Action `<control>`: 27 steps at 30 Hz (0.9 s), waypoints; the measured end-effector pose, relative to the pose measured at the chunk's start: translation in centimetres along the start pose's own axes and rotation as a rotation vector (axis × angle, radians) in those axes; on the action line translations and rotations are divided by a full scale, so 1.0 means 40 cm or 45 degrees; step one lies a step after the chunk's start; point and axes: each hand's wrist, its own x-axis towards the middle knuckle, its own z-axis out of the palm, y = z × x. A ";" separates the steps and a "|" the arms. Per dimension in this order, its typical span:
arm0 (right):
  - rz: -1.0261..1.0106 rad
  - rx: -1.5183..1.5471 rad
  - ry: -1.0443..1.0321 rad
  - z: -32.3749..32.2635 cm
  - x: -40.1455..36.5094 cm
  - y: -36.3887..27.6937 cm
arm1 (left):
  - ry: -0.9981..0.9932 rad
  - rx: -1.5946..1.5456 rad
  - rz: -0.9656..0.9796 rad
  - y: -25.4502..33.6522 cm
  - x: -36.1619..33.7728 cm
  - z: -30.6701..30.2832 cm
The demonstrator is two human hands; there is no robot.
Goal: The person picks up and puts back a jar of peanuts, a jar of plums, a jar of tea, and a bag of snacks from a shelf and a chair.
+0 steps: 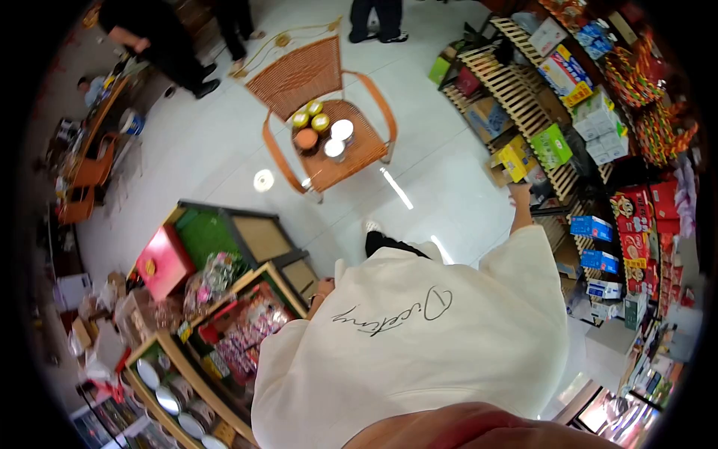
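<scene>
My right hand (pixel 520 197) reaches out at the right, its fingers loosely extended, right at the lower edge of a yellow box (pixel 514 159) in this view. Beside that box, on the slatted wooden shelf (pixel 499 73), stands a bright green box (pixel 551 147). Low at my left side, my left hand (pixel 324 287) shows only in part past the white sleeve, near the dark-framed edge of a display stand (pixel 278 278). Its fingers are mostly hidden.
Ahead stands a wicker chair (pixel 299 81) with several jars with yellow lids (pixel 320 122), an orange-lidded jar (pixel 306 138) and white-topped jars (pixel 342 130) on its seat. Several people (pixel 153 41) stand at the back. Packed shelves line the right; a pink-red box (pixel 166 262) sits at left.
</scene>
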 end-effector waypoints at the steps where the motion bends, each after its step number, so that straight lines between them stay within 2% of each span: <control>1: -0.262 -0.262 0.225 0.028 0.115 0.056 | 0.007 -0.100 0.009 0.059 0.055 -0.031; 2: 0.354 0.107 0.056 -0.148 0.170 -0.100 | 0.007 -0.279 0.022 0.081 0.136 -0.045; 3: 0.228 -0.017 0.270 -0.270 0.240 -0.206 | 0.006 -0.459 0.035 0.099 0.217 -0.057; 4: 0.288 0.079 0.342 -0.380 0.331 -0.268 | 0.007 -0.639 0.032 0.120 0.280 -0.068; 5: 0.212 0.117 0.526 -0.451 0.492 -0.284 | 0.006 -0.652 0.014 0.175 0.306 -0.099; 7: 0.071 0.216 0.588 -0.633 0.659 -0.388 | 0.024 -0.674 -0.051 0.303 0.346 -0.180; 8: 0.059 0.245 0.645 -0.730 0.628 -0.507 | 0.006 -0.685 -0.028 0.334 0.375 -0.200; 10: 0.090 0.214 0.768 -0.829 0.683 -0.601 | -0.011 -0.677 0.023 0.387 0.416 -0.229; 11: 0.119 0.186 0.817 -0.848 0.647 -0.672 | -0.015 -0.653 0.046 0.403 0.420 -0.243; 12: 0.155 0.141 0.811 -0.837 0.709 -0.668 | -0.031 -0.625 0.058 0.405 0.437 -0.251; 13: 0.177 0.096 0.802 -0.815 0.783 -0.655 | -0.041 -0.607 0.066 0.396 0.464 -0.249; 15: 0.014 0.388 0.346 -0.719 0.853 -0.647 | -0.022 -0.469 0.044 0.343 0.531 -0.241; 17: 0.099 0.483 0.029 -0.507 0.922 -0.596 | 0.002 -0.440 -0.100 0.346 0.546 -0.251; 18: 0.010 0.801 -0.041 -0.374 0.917 -0.571 | -0.006 -0.487 -0.171 0.305 0.580 -0.237; 20: 0.191 0.317 -0.457 -0.142 0.888 -0.587 | -0.036 -0.242 -0.215 0.291 0.585 -0.266; 22: -0.568 0.411 -0.878 0.192 0.872 -0.498 | -0.047 -0.133 -0.233 0.355 0.594 -0.305; 24: 0.316 -0.102 -1.217 0.226 0.575 -0.857 | -0.069 -0.170 -0.287 0.388 0.625 -0.342; 25: -0.001 0.250 -1.414 0.313 0.501 -0.851 | -0.077 -0.186 -0.315 0.406 0.654 -0.357; 26: 0.136 0.094 -1.403 0.388 0.405 -0.958 | -0.020 -0.096 -0.210 0.430 0.675 -0.375; 27: 0.083 -0.016 -1.552 0.472 0.341 -1.006 | -0.001 -0.199 -0.194 0.434 0.703 -0.379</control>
